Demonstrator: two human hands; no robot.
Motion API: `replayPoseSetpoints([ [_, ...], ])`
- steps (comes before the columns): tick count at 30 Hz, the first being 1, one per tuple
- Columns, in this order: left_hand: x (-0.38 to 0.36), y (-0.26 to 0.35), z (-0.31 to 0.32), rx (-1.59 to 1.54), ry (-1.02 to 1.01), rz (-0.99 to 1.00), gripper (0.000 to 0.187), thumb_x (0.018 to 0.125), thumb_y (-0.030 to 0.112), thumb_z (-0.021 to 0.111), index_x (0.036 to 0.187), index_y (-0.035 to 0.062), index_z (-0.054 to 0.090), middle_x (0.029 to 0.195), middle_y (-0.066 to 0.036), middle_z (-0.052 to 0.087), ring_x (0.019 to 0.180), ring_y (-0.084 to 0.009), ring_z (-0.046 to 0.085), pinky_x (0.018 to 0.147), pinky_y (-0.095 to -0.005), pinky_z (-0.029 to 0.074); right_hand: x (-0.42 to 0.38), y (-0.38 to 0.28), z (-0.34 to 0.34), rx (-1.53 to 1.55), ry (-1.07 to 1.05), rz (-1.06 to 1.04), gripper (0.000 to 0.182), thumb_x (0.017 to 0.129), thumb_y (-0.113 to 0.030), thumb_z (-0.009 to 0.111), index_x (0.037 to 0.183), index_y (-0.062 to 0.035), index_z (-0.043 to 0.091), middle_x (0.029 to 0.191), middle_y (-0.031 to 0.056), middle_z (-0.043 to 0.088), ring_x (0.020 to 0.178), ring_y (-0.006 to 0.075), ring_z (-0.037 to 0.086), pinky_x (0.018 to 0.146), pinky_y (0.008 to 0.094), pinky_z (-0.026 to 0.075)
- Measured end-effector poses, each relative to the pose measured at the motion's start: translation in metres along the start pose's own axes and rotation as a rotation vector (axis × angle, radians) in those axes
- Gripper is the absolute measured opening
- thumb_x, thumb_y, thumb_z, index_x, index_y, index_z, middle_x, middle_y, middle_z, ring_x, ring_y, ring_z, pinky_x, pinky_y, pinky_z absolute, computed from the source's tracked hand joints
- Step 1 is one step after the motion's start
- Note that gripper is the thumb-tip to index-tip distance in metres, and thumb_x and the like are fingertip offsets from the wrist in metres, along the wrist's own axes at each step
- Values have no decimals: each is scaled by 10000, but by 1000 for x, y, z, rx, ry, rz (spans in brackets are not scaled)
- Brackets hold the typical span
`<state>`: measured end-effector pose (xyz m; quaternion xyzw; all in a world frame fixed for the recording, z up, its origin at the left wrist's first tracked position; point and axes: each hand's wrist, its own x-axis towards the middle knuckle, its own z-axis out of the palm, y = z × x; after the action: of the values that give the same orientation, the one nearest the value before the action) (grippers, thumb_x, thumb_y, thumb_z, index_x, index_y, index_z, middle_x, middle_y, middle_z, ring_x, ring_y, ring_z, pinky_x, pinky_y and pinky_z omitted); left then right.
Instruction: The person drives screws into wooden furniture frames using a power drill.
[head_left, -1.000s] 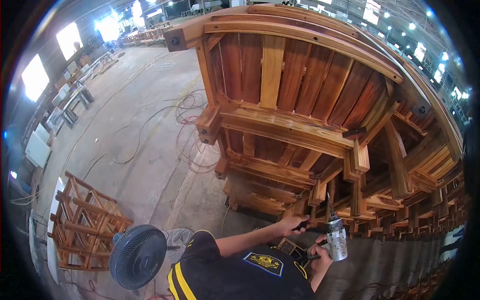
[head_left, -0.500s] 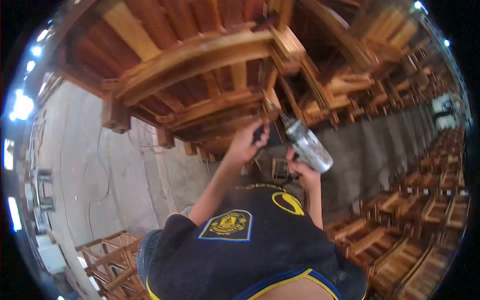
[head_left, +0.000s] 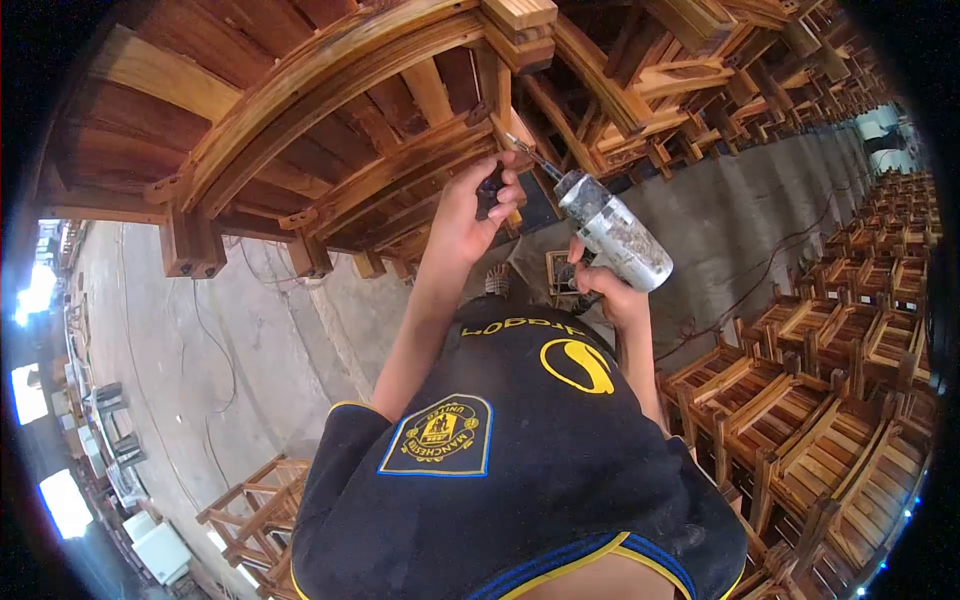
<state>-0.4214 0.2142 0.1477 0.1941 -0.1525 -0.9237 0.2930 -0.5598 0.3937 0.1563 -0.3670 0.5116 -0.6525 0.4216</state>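
My right hand (head_left: 610, 285) grips the handle of a silver power driver (head_left: 625, 245), worn and scuffed. Its long bit (head_left: 540, 163) points up and left at a wooden joint. Close by that bit's tip is my left hand (head_left: 475, 205), fingers curled with thumb and fingertips pinched. Something small and dark shows inside its curl, too hidden to name. Both hands are just below a wooden chair frame (head_left: 375, 45), which has a curved rail, slats and stubby legs and fills the upper left.
More wooden frames (head_left: 690, 85) crowd the upper right. Rows of slatted wooden chairs (head_left: 800, 440) stand at lower right, and another wooden frame (head_left: 260, 510) at lower left. Thin cables lie across the concrete floor (head_left: 250, 350). A white box (head_left: 160, 550) is at far left.
The view has shifted, and the chair frame now sits higher and farther left. Both hands appear higher, still close together, the driver still in my right hand.
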Motion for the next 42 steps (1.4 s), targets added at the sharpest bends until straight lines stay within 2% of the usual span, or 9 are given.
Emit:
replayPoseSetpoints([
  [9,2,1,8,188,43,-5,222,945,185,565,1062,0,529,776,-27,488,608,-89,437,447,-195,324,-3,-1,2,45,42,32,266,648,-10,602,912,15,583,832,89,586,577,131,510,509,262,414],
  [20,3,5,17,288,77,66,182,910,119,595,1005,-32,560,737,-30,507,585,-87,471,416,-197,310,-5,1,0,30,27,89,269,662,10,588,931,22,585,834,81,589,585,123,515,533,256,419],
  [23,3,7,16,318,76,37,194,925,136,582,1036,-20,546,746,-18,492,587,-79,452,419,-192,310,-8,12,-9,51,-39,35,330,730,28,620,1058,-10,628,852,12,607,670,77,545,559,231,428],
  [26,4,7,17,322,83,40,213,933,180,584,1004,-18,556,734,-17,499,573,-79,458,411,-195,306,-8,8,-7,63,-45,40,396,726,33,622,1118,-16,627,881,9,614,684,77,547,569,233,432],
  [29,4,7,20,337,80,61,255,943,241,575,962,-13,563,716,-15,502,551,-84,458,398,-199,299,-10,1,-4,-7,0,53,246,681,30,557,925,30,587,863,87,592,592,117,509,551,261,413],
  [32,3,8,21,335,98,28,299,956,302,552,955,3,544,695,-6,468,532,-88,427,395,-203,293,-15,5,-2,64,62,89,256,687,30,556,941,26,587,863,85,593,597,115,510,551,265,415],
  [35,7,6,19,282,163,12,322,965,330,530,952,9,531,692,-4,446,534,-96,411,396,-210,293,-13,13,-16,-18,-67,-13,467,714,39,608,1176,-33,617,920,32,628,737,114,575,624,241,466],
  [38,14,3,12,199,184,14,349,968,344,518,972,-5,525,708,-11,439,547,-100,404,400,-213,298,-10,2,-5,7,-14,-2,304,699,38,555,1001,21,582,887,80,594,598,110,505,537,255,408],
  [42,18,4,11,95,132,11,352,971,322,510,1038,-24,513,731,-21,430,567,-101,395,406,-212,303,-12,4,-5,12,12,52,307,713,42,551,1017,20,581,887,72,594,603,100,504,529,250,403],
])
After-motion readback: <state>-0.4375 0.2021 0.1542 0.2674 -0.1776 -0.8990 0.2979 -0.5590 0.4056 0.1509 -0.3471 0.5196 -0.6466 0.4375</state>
